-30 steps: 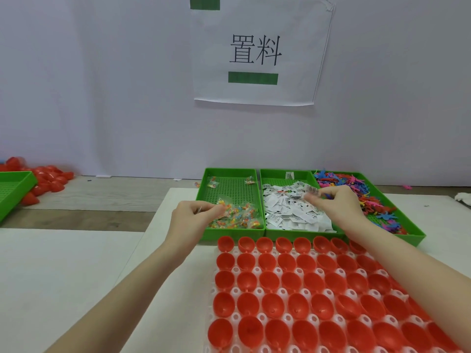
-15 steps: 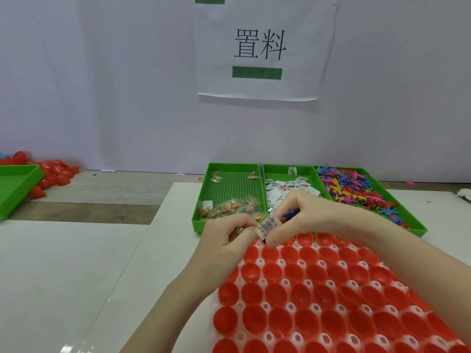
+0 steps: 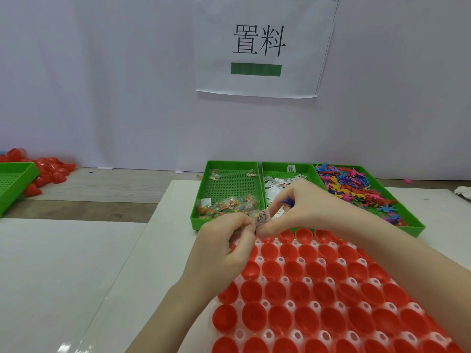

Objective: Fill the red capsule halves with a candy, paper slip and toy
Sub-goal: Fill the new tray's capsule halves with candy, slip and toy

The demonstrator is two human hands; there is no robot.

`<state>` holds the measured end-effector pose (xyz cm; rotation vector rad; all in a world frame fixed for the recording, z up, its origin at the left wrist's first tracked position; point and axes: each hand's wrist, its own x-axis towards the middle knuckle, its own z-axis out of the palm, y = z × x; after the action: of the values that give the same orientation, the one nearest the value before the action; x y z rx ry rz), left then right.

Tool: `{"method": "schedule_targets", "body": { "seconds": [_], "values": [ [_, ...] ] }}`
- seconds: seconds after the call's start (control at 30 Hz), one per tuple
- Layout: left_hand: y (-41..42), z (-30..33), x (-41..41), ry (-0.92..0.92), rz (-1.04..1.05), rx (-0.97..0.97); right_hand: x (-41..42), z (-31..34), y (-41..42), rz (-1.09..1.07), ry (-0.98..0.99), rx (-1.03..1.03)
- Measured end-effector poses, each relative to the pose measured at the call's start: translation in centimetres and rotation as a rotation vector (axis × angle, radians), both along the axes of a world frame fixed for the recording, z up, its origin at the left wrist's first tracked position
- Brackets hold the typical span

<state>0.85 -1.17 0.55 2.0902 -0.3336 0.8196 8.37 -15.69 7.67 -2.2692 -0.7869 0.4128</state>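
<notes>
Both hands are meeting over the far-left corner of a white moulded tray [image 3: 328, 281] whose round sockets are holding glossy red capsule halves [image 3: 300, 317], open side up, smooth and bowl-shaped. The left hand [image 3: 224, 253] is curling its fingers inward around a crinkly clear candy wrapper [image 3: 238, 231], of which only a sliver is showing between the fingers. The right hand [image 3: 303, 207] is pinching a small printed paper slip [image 3: 262, 220] between thumb and forefinger, right against the left fingertips, and is also tucking a little blue toy [image 3: 286, 201] under its bent fingers, one thin limb poking out.

Behind the hands three green perforated plastic trays are sitting side by side: the left tray [image 3: 229, 184] with a heap of wrapped candies along its near edge, the middle tray [image 3: 277, 169] with white folded slips, the right tray [image 3: 418, 225] piled with flat, many-coloured figures. A paper sign [image 3: 262, 47] is hanging on the pale wall, and loose red shells [image 3: 48, 171] are lying beside another green tray [image 3: 15, 182] at far left.

Compared with half a second ago, the hands are sitting slightly lower and closer to the capsule grid, the slip now tilting nearer the left thumb; the grips on all three items are staying the same
</notes>
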Motion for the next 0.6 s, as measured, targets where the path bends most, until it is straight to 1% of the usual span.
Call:
{"method": "schedule_targets", "body": {
  "seconds": [0.17,0.27,0.3,0.4,0.47,0.5,0.6],
  "values": [
    [0.19,0.06,-0.08,0.032,-0.057,-0.011,-0.06,-0.11,-0.08,0.025,0.043,0.039],
    [-0.02,0.24,0.12,0.04,0.01,0.012,-0.17,-0.11,-0.06,0.042,0.007,0.048],
    [-0.16,0.38,0.17,0.049,0.025,-0.02,-0.28,-0.14,-0.11,0.053,0.001,0.057],
    [-0.17,0.76,0.14,0.108,-0.003,-0.248,-0.72,-0.18,-0.49,0.057,0.008,0.16],
    [-0.03,0.88,0.1,0.134,-0.01,-0.32,-0.74,-0.21,-0.55,0.031,0.017,0.234],
    [-0.05,0.94,0.09,0.143,-0.012,-0.335,-0.85,-0.23,-0.43,0.006,0.044,0.256],
    [-0.2,1.0,0.11,0.161,-0.012,-0.367,-0.9,-0.03,0.25,-0.062,0.259,0.365]
  ]
}}
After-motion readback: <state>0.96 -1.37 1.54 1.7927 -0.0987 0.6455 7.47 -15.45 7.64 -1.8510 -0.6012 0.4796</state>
